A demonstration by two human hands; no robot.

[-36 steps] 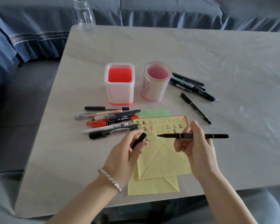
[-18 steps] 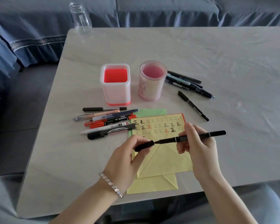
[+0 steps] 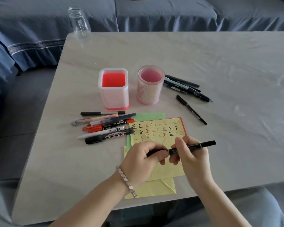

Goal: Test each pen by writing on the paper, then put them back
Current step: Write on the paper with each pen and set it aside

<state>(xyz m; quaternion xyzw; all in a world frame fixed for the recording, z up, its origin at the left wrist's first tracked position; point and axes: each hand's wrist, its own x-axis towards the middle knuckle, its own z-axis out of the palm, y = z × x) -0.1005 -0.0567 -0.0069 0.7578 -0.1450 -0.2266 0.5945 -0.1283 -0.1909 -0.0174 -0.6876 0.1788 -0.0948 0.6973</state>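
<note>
My right hand (image 3: 192,159) grips a thin black pen (image 3: 197,145) by its barrel above the yellow paper (image 3: 169,169). My left hand (image 3: 143,161) pinches the pen's black cap (image 3: 156,151), now pushed onto the pen's left end. The paper carries rows of small written marks in black and red. A bundle of several pens and markers (image 3: 105,126) lies left of the paper. Another group of dark pens (image 3: 185,87) lies right of the pink round holder (image 3: 150,85). One black pen (image 3: 191,109) lies alone near them. A red-and-white square holder (image 3: 113,89) stands beside the round one.
A clear glass bottle (image 3: 79,24) stands at the table's far left corner. Green paper (image 3: 151,116) peeks out under the yellow sheets. A blue-covered sofa surrounds the grey table (image 3: 220,59) at the back and left. The table's near edge runs just below my wrists.
My left hand brought the cap to the pen's tip and pushed it on. The two hands have come together over the paper.
</note>
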